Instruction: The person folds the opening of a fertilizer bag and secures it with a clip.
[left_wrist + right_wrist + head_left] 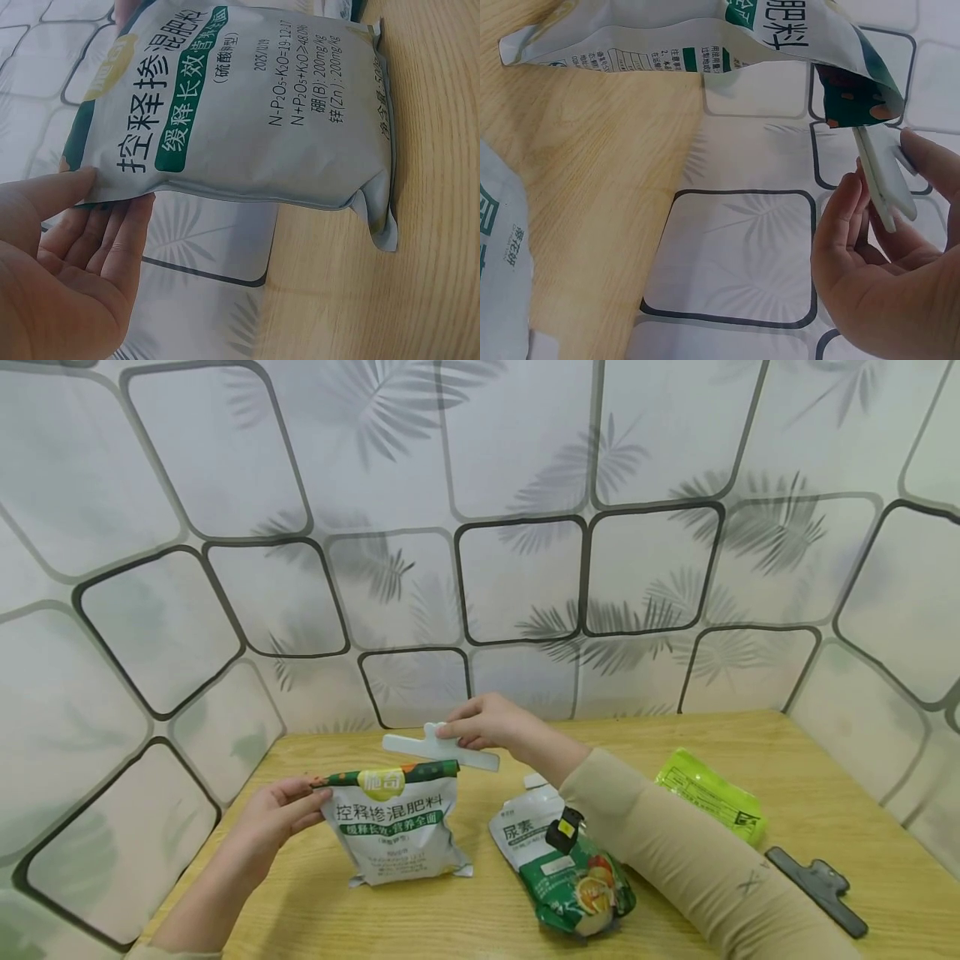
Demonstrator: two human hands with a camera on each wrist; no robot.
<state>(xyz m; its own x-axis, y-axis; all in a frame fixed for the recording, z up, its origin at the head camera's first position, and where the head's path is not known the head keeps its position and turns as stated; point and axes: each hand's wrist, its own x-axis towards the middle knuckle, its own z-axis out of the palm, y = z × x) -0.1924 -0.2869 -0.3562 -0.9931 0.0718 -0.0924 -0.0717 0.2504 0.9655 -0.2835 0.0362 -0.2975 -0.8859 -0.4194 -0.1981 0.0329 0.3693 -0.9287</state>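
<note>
A white and green fertilizer bag point(393, 839) stands upright on the table, its green top edge folded over. At its upper left corner my left hand point(277, 814) pinches the folded edge between thumb and fingers; the left wrist view shows the thumb on the front of the bag point(247, 112). My right hand point(491, 722) grips a long white bag clip point(408, 745) by its middle handle, just above and behind the bag's right top corner. In the right wrist view, one end of the clip point(889, 184) reaches the folded green edge.
A green and white bag point(558, 885) lies right of the standing one, partly under my right forearm. Beyond the forearm are a lime-green packet point(708, 793) and a dark grey bag clip point(817, 889). A patterned sheet point(517, 577) surrounds the wooden table point(315, 902).
</note>
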